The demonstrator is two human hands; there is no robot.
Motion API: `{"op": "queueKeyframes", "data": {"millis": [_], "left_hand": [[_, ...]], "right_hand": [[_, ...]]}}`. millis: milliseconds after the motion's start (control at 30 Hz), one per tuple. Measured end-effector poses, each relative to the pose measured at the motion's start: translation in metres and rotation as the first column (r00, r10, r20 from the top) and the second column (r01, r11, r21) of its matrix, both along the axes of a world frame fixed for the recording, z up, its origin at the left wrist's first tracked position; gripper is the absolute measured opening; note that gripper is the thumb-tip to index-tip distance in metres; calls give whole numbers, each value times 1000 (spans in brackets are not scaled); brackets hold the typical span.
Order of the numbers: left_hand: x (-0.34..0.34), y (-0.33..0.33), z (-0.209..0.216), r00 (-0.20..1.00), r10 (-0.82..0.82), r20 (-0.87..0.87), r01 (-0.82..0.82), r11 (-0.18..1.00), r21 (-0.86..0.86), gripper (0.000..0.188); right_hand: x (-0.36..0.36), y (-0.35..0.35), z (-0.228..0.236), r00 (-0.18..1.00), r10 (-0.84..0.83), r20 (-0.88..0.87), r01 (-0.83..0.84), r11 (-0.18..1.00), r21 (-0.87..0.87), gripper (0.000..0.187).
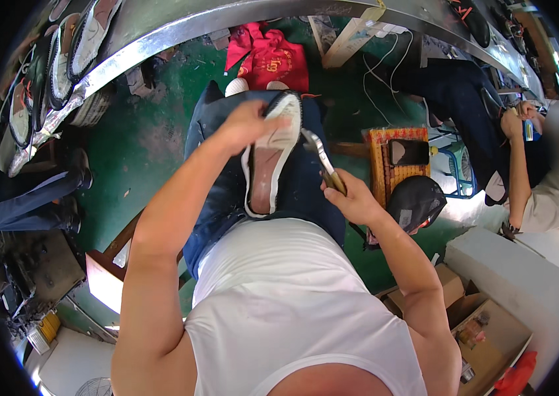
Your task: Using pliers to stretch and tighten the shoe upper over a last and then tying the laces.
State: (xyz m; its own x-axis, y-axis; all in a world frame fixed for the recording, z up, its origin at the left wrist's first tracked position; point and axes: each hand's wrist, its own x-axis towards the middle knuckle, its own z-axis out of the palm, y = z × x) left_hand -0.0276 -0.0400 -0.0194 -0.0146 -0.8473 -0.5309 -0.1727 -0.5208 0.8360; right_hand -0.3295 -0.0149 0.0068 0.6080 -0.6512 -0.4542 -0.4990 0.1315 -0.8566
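Note:
Across my lap lies a shoe (267,178), bottom side up and toe pointing away from me. Its underside is pale at the front and brown toward the heel, with a white edge and a dark rim near the toe. My left hand (251,127) rests over the pale front part, its fingers reaching across the surface. Just right of the shoe, my right hand (352,197) is closed around the handle of a pincer-like steel tool (319,150). The tool's curved head is up beside the toe, apart from the shoe by a small gap.
Ahead runs a metal-edged bench (180,38), with several similar shoes (61,59) at its left. A red cloth (273,61) lies beneath it. On my right, a woven seat (378,178) carries a phone (409,152), near a black bag (416,201). A co-worker (524,152) sits beyond.

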Motion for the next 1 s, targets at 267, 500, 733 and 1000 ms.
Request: {"op": "queueKeyframes", "data": {"millis": [267, 500, 733, 1000], "left_hand": [[-31, 90, -3, 921, 162, 354, -94, 975, -203, 33], [-49, 96, 5, 791, 214, 573, 129, 857, -498, 25], [-35, 43, -48, 742, 495, -452, -505, 856, 107, 54], [-15, 61, -84, 680, 339, -650, -329, 933, 143, 72]], "right_hand": [[17, -13, 24, 962, 266, -58, -271, 911, -310, 28], [49, -56, 73, 838, 429, -338, -476, 877, -68, 43], [74, -77, 62, 622, 607, -495, -715, 698, -43, 27], [66, -15, -11, 971, 151, -186, -171, 981, -97, 23]]}}
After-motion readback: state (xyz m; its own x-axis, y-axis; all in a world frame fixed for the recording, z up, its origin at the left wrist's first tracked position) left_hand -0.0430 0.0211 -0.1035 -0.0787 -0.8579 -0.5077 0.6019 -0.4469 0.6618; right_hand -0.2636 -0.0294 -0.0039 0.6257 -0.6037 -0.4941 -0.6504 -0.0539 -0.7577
